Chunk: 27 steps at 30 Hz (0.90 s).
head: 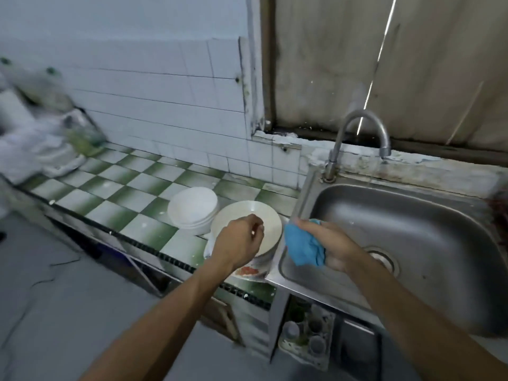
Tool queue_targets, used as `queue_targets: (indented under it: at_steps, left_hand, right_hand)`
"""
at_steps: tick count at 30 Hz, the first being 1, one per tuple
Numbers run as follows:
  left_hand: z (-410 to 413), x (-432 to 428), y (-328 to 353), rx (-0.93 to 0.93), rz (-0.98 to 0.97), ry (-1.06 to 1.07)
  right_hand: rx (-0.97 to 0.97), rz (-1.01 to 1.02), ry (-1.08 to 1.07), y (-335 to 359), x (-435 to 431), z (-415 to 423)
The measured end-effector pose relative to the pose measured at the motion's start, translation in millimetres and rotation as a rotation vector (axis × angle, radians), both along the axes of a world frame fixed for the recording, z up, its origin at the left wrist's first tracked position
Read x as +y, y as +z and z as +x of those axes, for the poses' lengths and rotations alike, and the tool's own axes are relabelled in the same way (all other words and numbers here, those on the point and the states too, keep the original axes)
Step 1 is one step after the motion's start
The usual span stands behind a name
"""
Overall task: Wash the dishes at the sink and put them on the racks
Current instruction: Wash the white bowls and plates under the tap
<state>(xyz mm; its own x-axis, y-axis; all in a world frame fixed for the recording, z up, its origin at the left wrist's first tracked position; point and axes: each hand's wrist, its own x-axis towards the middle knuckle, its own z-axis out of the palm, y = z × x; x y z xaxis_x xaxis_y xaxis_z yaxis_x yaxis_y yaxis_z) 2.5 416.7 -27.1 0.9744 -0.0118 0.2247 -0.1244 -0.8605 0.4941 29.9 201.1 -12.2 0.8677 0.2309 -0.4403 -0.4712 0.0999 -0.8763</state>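
Observation:
A stack of cream plates [264,215] stands on the tiled counter at the sink's left edge; a lower plate shows red food residue. A stack of white bowls [192,209] sits just behind and left of it. My left hand [240,240] hovers over the top plate with its fingers curled in; whether it touches the plate I cannot tell. My right hand [330,243] holds a blue cloth [302,247] over the left rim of the steel sink [428,215]. The sink basin holds no dishes.
A curved metal faucet [360,127] rises behind the sink, no water stream visible. The green-and-white checkered counter [115,193] runs left to a blurred rack with white items [41,144]. A basket with cups [308,336] hangs under the sink.

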Motion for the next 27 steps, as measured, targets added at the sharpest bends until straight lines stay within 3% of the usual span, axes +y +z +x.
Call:
queue_targets:
  at_steps: [7, 14, 21, 27]
  left_hand:
    - [10.3, 86.2, -11.7, 0.083, 0.006, 0.114]
    - [54.0, 147.3, -31.7, 0.209, 0.141, 0.166]
    - [94.2, 175.8, -52.9, 0.355, 0.462, 0.152]
    - [117.5, 195.2, -68.7, 0.541, 0.639, -0.023]
  right_hand:
    - [-0.120, -0.175, 0.029, -17.6, 96.9, 41.3]
    - [-0.069, -0.263, 0.093, -44.0, 169.5, 89.7]
    - [-0.043, -0.322, 0.131, -58.6, 206.2, 116.7]
    - [-0.037, -0.353, 0.100, -63.3, 222.0, 126.6]
